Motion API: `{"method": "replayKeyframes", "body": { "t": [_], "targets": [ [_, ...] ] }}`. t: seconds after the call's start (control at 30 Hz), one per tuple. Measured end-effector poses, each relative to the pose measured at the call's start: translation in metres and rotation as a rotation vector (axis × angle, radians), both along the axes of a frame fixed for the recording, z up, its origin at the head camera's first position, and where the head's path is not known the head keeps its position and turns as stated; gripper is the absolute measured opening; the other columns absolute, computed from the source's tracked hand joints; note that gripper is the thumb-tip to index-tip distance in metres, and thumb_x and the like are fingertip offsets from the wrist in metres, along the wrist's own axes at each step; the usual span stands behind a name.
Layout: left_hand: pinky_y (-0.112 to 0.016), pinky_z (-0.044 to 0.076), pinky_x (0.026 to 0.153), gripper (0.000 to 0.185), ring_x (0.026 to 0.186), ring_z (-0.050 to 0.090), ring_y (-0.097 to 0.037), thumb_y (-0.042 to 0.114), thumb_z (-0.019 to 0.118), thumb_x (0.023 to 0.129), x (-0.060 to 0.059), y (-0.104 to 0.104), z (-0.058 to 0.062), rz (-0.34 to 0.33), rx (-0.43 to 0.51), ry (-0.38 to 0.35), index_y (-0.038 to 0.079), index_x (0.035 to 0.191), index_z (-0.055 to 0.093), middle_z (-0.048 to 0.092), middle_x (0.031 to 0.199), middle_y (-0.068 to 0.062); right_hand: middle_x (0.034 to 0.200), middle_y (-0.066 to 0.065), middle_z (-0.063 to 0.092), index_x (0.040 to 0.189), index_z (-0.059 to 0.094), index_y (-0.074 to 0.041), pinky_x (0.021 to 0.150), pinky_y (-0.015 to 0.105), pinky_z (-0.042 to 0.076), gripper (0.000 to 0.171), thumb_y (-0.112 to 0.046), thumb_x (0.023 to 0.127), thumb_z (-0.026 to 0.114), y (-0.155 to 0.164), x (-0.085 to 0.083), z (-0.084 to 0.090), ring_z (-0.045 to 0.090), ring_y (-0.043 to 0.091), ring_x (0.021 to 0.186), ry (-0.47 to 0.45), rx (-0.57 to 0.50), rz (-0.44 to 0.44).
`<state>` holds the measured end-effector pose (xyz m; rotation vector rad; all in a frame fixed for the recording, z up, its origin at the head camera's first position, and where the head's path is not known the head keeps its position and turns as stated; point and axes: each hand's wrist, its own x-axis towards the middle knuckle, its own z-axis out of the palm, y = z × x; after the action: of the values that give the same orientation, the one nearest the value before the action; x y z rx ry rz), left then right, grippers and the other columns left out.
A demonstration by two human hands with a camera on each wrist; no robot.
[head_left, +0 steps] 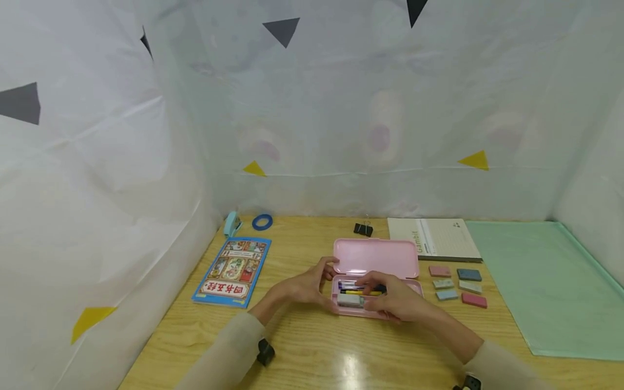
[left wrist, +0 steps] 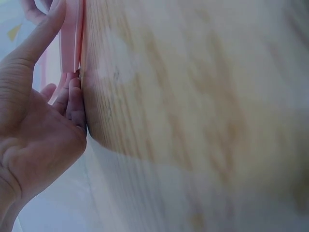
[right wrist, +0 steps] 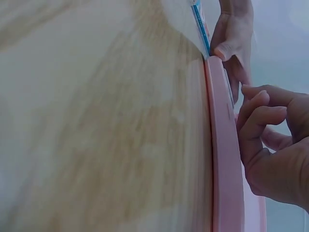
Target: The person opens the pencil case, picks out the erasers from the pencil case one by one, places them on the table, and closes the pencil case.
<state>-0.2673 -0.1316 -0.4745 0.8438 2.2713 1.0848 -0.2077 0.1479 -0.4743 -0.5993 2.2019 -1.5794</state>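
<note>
A pink pencil case [head_left: 375,257] lies with its lid laid back on the table. In its tray are a purple-and-white pen [head_left: 348,285], a yellow pencil [head_left: 352,292] and a whitish eraser [head_left: 349,300]. My left hand [head_left: 308,284] holds the case's left end, thumb at the front corner and fingers behind, as the left wrist view also shows. Over the right half of the tray, my right hand [head_left: 397,299] has loosely bent fingers, its index near the pens and thumb beside the eraser. Nothing shows in its grasp in the right wrist view; the fingertips are partly hidden.
Several erasers [head_left: 472,300] lie right of the case. Behind them are a notebook [head_left: 439,238] and a black binder clip [head_left: 363,229]. At left are a blue booklet [head_left: 234,271], a stapler [head_left: 232,223] and a blue tape roll [head_left: 262,222]. A green mat [head_left: 546,287] covers the right side.
</note>
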Motion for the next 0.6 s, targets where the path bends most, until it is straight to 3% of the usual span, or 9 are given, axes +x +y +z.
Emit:
{"method": "replayKeyframes", "body": {
  "t": [0.2,0.27,0.37,0.47,0.6],
  "targets": [
    [-0.035,0.037,0.112,0.109,0.126,0.045,-0.017,0.019,0.092,0.08,-0.001,0.0,-0.001,0.004,-0.006,0.005,0.022,0.159,0.018,0.046,0.136,-0.001,0.107,0.014,0.06,0.122,0.068,-0.004,0.051,0.024,0.043,0.036,-0.004,0.087,0.077,-0.017,-0.004,-0.001,0.053,0.014,0.071,0.068,0.092,-0.052],
    [-0.034,0.037,0.112,0.108,0.126,0.045,-0.014,0.02,0.093,0.079,-0.001,0.001,-0.002,0.006,-0.008,0.004,0.023,0.158,0.018,0.046,0.135,0.001,0.102,0.012,0.059,0.116,0.071,-0.005,0.051,0.024,0.041,0.033,0.0,0.084,0.078,-0.021,-0.004,-0.003,0.052,0.016,0.07,0.074,0.111,-0.077],
    [-0.032,0.037,0.112,0.108,0.124,0.045,-0.012,0.021,0.093,0.079,-0.001,0.001,-0.003,0.007,-0.01,0.007,0.023,0.158,0.019,0.046,0.134,0.003,0.099,0.008,0.061,0.107,0.073,-0.007,0.063,0.026,0.046,0.03,0.003,0.079,0.079,-0.026,-0.004,-0.003,0.054,0.021,0.087,0.119,0.137,-0.115],
    [-0.033,0.037,0.112,0.108,0.124,0.045,-0.014,0.022,0.093,0.079,-0.001,0.001,-0.003,0.004,-0.009,0.015,0.022,0.158,0.019,0.046,0.135,0.002,0.098,0.005,0.062,0.1,0.075,-0.01,0.077,0.03,0.046,0.029,0.004,0.075,0.079,-0.03,-0.002,-0.002,0.055,0.022,0.093,0.145,0.167,-0.151],
    [-0.033,0.038,0.111,0.107,0.124,0.045,-0.016,0.021,0.093,0.079,-0.001,0.001,-0.003,0.002,-0.002,0.019,0.02,0.157,0.019,0.046,0.135,0.0,0.098,0.003,0.064,0.095,0.075,-0.013,0.082,0.035,0.045,0.03,0.004,0.071,0.076,-0.032,0.001,0.002,0.056,0.021,0.093,0.164,0.202,-0.183]
  ]
}}
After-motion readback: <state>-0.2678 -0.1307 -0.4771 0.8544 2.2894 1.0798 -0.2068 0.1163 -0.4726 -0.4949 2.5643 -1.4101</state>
